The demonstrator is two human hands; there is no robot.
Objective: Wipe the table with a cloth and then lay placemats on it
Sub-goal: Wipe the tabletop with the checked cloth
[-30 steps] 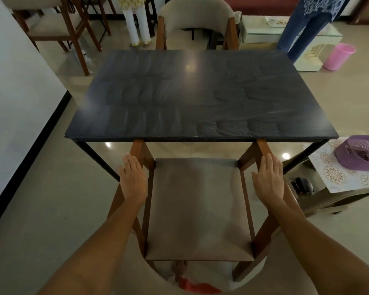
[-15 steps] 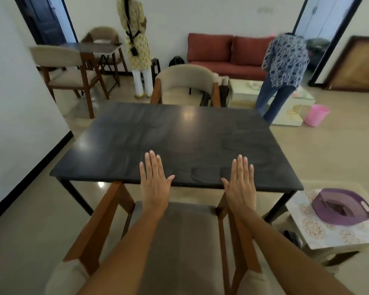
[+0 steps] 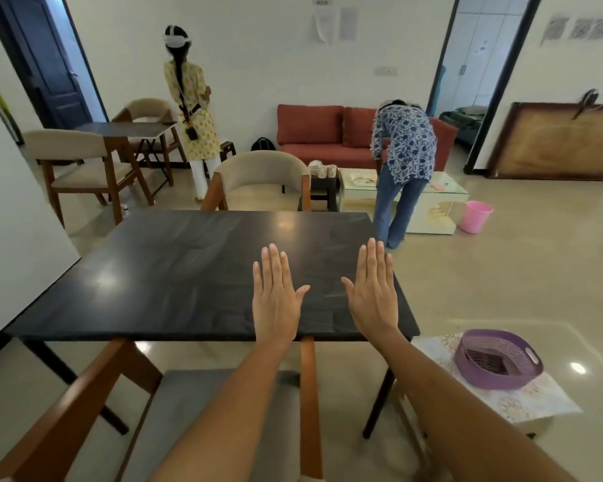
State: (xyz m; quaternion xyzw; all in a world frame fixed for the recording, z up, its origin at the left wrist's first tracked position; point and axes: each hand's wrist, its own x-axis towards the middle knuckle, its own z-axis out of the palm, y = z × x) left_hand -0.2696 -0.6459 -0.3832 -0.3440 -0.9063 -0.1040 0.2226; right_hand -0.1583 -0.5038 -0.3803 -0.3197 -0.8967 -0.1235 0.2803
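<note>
A dark rectangular table [image 3: 174, 273] fills the middle of the head view, its top bare with faint wipe streaks. My left hand [image 3: 275, 300] and my right hand [image 3: 373, 293] are stretched out side by side over the table's near right part, palms down, fingers straight, holding nothing. Whether they touch the top I cannot tell. A purple basket [image 3: 498, 360] stands on a patterned sheet [image 3: 523, 401] on a low stand to the right. No cloth is in view.
A wooden chair with a grey seat [image 3: 195, 412] stands right in front of me at the table's near edge. A beige chair [image 3: 261, 182] is tucked in at the far side. Two people stand beyond, near a red sofa [image 3: 321, 133], a low table and a pink bucket [image 3: 474, 217].
My hands rose from the chair's arms and moved forward over the table, closer together. My view lifted from the chair toward the room.
</note>
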